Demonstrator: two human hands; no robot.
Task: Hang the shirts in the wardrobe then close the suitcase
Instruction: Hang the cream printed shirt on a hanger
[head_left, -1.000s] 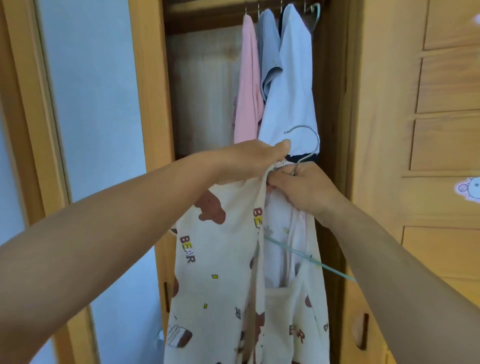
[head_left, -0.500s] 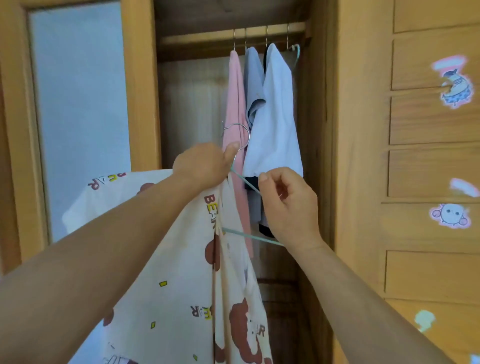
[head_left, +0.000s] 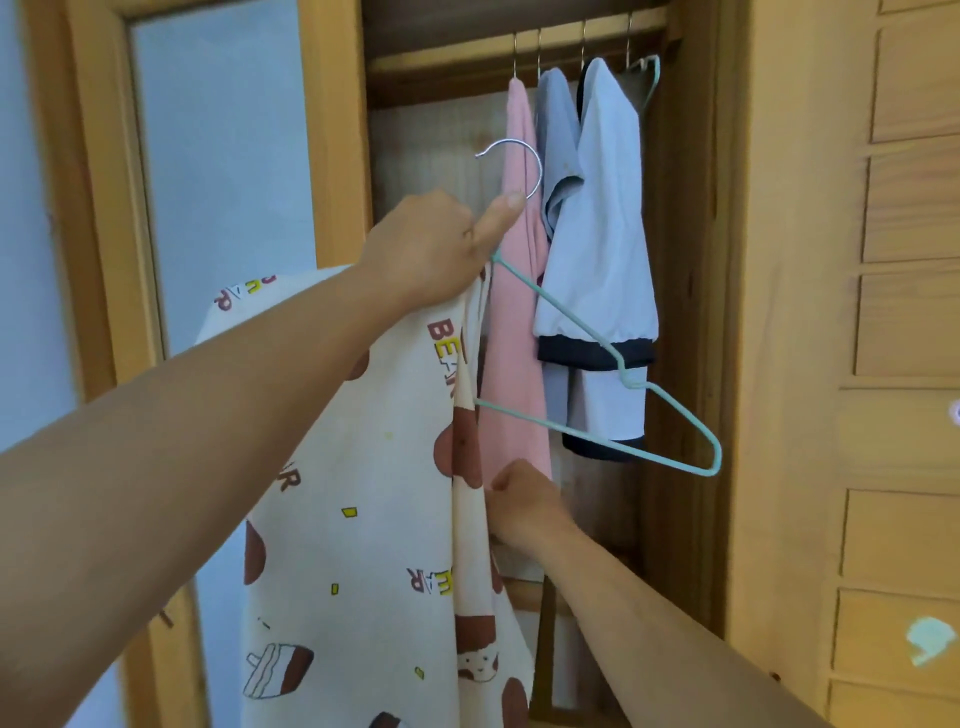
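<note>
While my left hand (head_left: 431, 244) grips the neck of the mint-green hanger (head_left: 597, 358), its fingers curled round the wire and a bunch of the cream bear-print shirt (head_left: 363, 519), the thumb points up along the base of the silver hook (head_left: 519, 161). I see the hook free in the air, below the wooden rail (head_left: 519, 49) and just left of the clothes already hanging. The hanger tilts, its right shoulder sticking out bare toward the right and low, in front of the white shirt with dark trim (head_left: 608, 249); the left shoulder is inside the bear-print shirt, which drapes over my left forearm and falls down the near left of the scene. My right hand (head_left: 519, 504) is lower, fingers curled tight and pinching the edge of the bear-print fabric near a brown bear patch. On the rail, from left to right, hang a pink shirt (head_left: 519, 312), a grey-blue shirt (head_left: 558, 156), the white one, and an empty mint hanger (head_left: 649, 78) at the far right. A wardrobe door (head_left: 857, 312) with wooden panels and stickers fills the right side; a framed pale panel (head_left: 218, 182) stands at the left
</note>
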